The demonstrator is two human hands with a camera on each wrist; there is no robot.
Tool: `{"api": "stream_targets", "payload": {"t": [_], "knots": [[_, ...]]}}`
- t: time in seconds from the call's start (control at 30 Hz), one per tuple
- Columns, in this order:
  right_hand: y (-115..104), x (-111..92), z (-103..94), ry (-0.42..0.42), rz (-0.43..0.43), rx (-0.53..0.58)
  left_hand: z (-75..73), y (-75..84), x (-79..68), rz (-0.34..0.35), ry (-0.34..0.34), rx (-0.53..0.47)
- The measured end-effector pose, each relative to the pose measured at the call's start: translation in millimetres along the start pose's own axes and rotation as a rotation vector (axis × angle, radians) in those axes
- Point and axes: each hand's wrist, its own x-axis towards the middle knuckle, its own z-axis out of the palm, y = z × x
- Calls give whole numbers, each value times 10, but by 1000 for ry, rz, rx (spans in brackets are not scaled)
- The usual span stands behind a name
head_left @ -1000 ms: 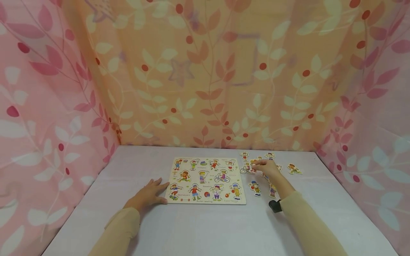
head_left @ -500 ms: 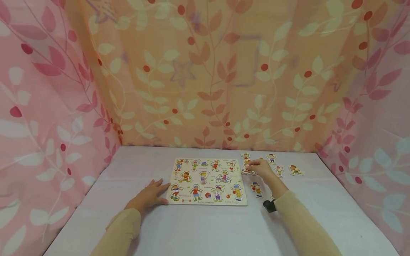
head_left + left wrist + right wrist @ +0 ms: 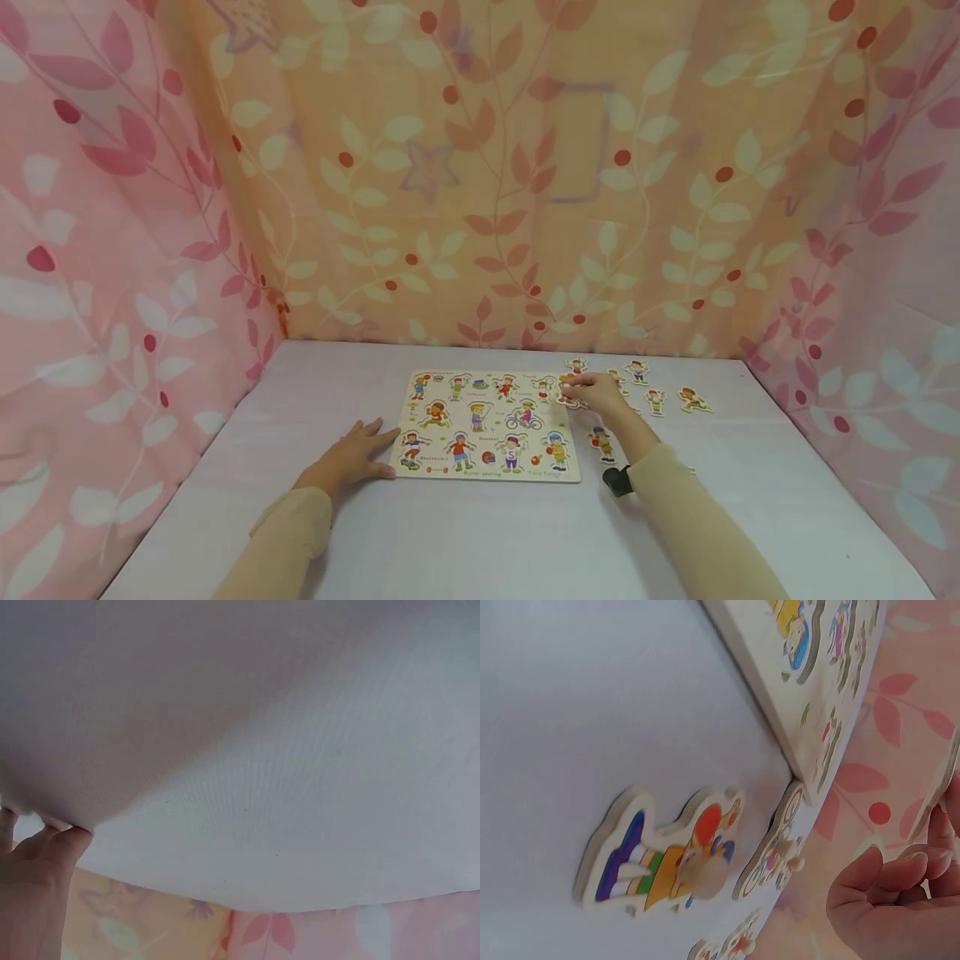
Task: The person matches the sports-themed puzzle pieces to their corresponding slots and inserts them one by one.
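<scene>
My right hand (image 3: 603, 396) pinches a knobbed wooden puzzle piece (image 3: 567, 389) over the right edge of the puzzle board (image 3: 485, 476). In the right wrist view that held piece (image 3: 936, 791) shows mostly edge-on, so its picture is hidden there. The pale board has cut-outs printed with children at sports. At its left edge rests my left hand (image 3: 352, 454), fingers spread on the table, the tips touching the board's side. The left wrist view catches only part of that hand (image 3: 41, 889). On the table beneath my right hand lie a basketball-player piece (image 3: 667, 862) and a bicycle piece (image 3: 772, 855).
Several loose figure pieces lie right of the board, among them a runner piece (image 3: 695, 400), a piece in green (image 3: 656, 402) and one at the back (image 3: 637, 372). A white cloth covers the table (image 3: 450, 542). Floral curtains (image 3: 480, 208) enclose its back and sides.
My right hand has moved left from the loose pieces to the board's right edge, carrying a puzzle piece. My left hand stays at the board's left edge.
</scene>
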Motion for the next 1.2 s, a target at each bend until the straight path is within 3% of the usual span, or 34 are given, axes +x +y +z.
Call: {"api": "stream_targets", "payload": {"t": [0.23, 0.4, 0.7, 1.2], "knots": [[-49, 18, 126, 11, 1, 16, -26, 25, -12, 19, 6, 22], [-72, 38, 226, -21, 12, 69, -11, -1, 0, -10, -9, 6], [-132, 50, 362, -29, 22, 10, 29, -44, 21, -23, -13, 7], [-194, 85, 561, -57, 23, 65, 19, -22, 2, -29, -1, -10]]}}
